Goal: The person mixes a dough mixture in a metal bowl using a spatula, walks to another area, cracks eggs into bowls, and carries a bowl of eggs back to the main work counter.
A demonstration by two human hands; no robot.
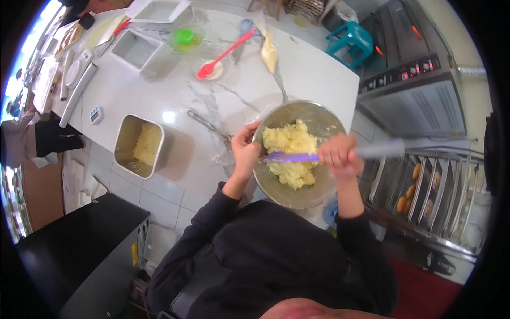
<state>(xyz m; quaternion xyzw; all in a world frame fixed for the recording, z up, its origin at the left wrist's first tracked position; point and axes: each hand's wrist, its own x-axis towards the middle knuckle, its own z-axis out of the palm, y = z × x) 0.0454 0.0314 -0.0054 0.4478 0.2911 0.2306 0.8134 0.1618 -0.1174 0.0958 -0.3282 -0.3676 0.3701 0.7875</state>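
A steel mixing bowl tilts towards me at the table's near right edge, holding a lumpy pale-yellow mixture. My left hand is closed on the bowl's left rim, thumb showing near the wall. Across the bowl, my right hand is wrapped round a purple spatula, whose pale handle sticks out to the right, slightly blurred. The spatula's blade lies at the bowl's left inner side, against the mixture. Left of the bowl stands a square metal tin with a pale shredded-looking filling.
On the marble table lie a whisk-like metal tool, a red spatula over a small bowl, a filled piping bag, a white tin and a timer. A tray rack and oven stand right.
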